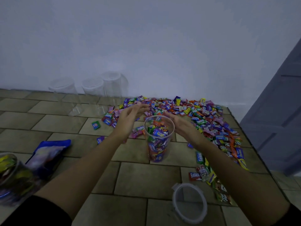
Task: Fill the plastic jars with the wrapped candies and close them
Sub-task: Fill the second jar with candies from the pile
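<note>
Jars stood at three stages: the left jar (9, 173), blurred, looked full, and three empty jars (92, 88) waited by the wall (146, 46). The left hand (130, 118) and right hand (180, 123) flanked the part-filled middle jar (158, 137) on the tabletop (146, 176), each grip open and empty — the heap (203, 118) and lid (189, 203) lay unused at right.

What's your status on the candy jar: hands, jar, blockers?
Left hand and right hand open, flanking the jar. Jar upright, mostly full of candies, uncapped. Lid lies on the table, near side. Nothing over the jar mouth.
</note>
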